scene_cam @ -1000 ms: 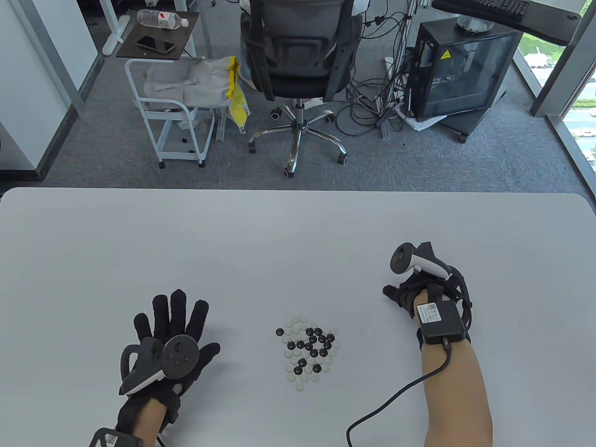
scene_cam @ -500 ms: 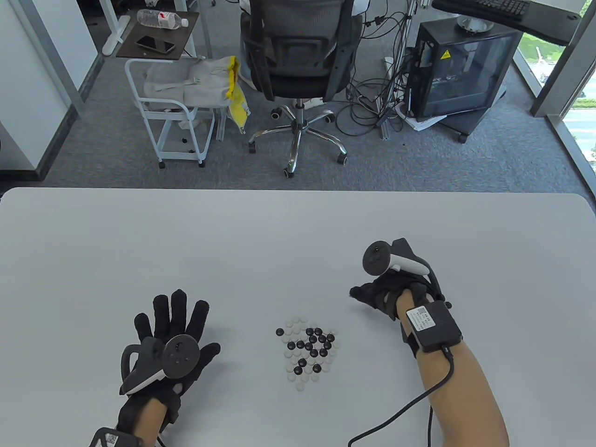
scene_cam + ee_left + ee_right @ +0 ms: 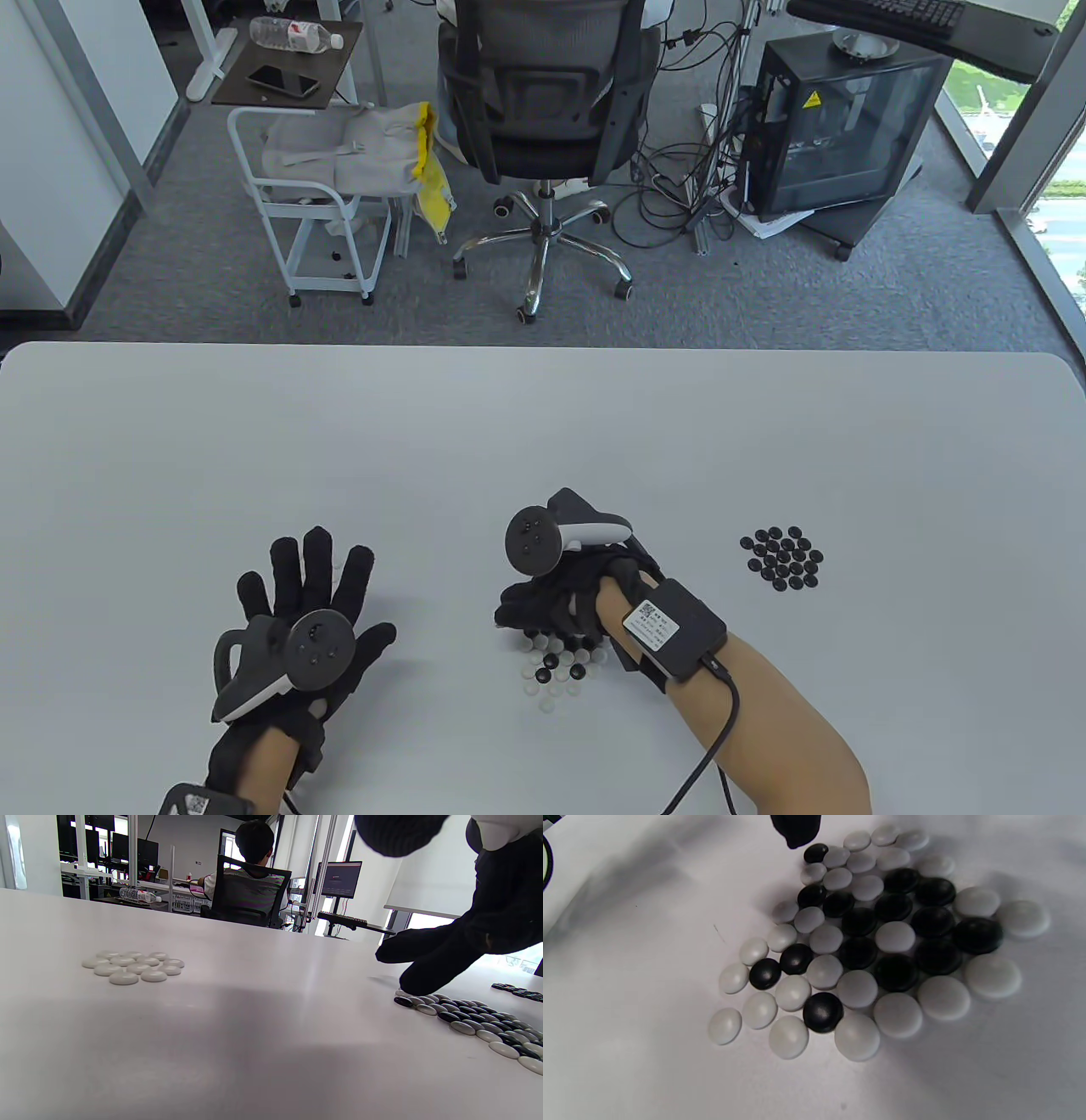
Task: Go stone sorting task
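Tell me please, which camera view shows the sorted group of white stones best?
The left wrist view: the white stone group lies there in the open, each stone distinct. In the table view the left hand covers that spot, so none of the group shows. The right wrist view shows only the mixed pile.

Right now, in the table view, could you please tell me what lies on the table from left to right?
Left hand in a black glove, flat → right hand over the mixed black-and-white stone pile → sorted cluster of black stones.
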Action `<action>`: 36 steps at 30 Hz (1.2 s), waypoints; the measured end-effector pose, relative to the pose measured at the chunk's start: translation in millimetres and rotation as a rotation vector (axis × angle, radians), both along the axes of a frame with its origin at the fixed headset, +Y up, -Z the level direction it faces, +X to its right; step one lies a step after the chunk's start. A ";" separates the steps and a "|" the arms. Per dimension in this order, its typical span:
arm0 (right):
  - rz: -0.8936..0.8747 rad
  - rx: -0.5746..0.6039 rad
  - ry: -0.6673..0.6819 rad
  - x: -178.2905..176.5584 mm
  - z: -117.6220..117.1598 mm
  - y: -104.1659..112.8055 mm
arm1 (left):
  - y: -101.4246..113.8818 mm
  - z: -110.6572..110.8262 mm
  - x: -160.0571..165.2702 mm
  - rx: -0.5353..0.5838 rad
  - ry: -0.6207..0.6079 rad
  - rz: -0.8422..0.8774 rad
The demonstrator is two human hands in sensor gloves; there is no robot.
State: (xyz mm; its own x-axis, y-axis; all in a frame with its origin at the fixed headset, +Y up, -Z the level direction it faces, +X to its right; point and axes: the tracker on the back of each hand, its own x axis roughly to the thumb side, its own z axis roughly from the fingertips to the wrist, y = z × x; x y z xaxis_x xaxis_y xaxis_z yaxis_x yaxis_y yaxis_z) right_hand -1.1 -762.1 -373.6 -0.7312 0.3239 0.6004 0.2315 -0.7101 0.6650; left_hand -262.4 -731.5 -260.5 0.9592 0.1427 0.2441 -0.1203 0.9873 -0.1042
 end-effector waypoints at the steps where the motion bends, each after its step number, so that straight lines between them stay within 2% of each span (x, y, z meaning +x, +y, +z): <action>1: 0.010 0.002 0.000 -2.6 -0.7 -3.5 | 0.1 0.1 0.1 0.001 -0.001 0.000; 5: -0.005 0.021 -0.037 -9.5 -8.2 -6.6 | -0.5 -0.1 -0.1 -0.003 -0.003 -0.003; 10: -0.006 0.042 -0.163 -0.5 -33.5 -6.7 | -1.3 0.0 0.1 -0.015 -0.001 -0.009; 14: 0.012 0.056 -0.307 33.6 -53.7 -4.6 | -1.5 0.0 1.1 -0.016 -0.005 -0.016; 18: 0.042 0.049 -0.426 80.2 -62.5 1.2 | -1.9 -0.2 1.7 -0.016 -0.009 -0.021; 27: 0.176 0.056 -0.549 164.2 -54.5 11.5 | -2.6 -1.0 3.9 -0.026 -0.010 -0.035; 36: 0.224 0.068 -0.640 205.3 -48.4 12.9 | -3.3 -1.3 6.5 -0.031 -0.011 -0.042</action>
